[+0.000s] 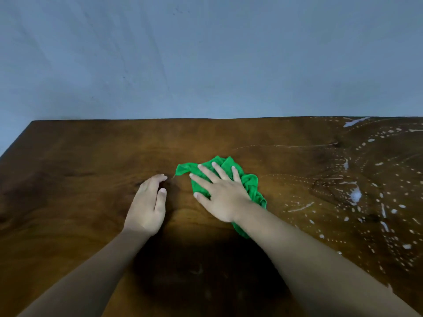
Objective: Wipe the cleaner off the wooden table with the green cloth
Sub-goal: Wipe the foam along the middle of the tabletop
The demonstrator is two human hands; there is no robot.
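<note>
One crumpled green cloth (251, 184) lies under the spread right hand (220, 195); relaxed left hand (147, 207) holds nothing

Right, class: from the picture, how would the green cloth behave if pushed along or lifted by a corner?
Probably floppy: the green cloth lies bunched in folds under the flat right hand, so lifted by a corner it would likely droop. It should slide readily on the smooth wooden table, perhaps dragging more once soaked with the white cleaner.

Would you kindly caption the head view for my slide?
Right hand presses green cloth on wooden table, left hand beside it; white cleaner spatters the right side.
</note>
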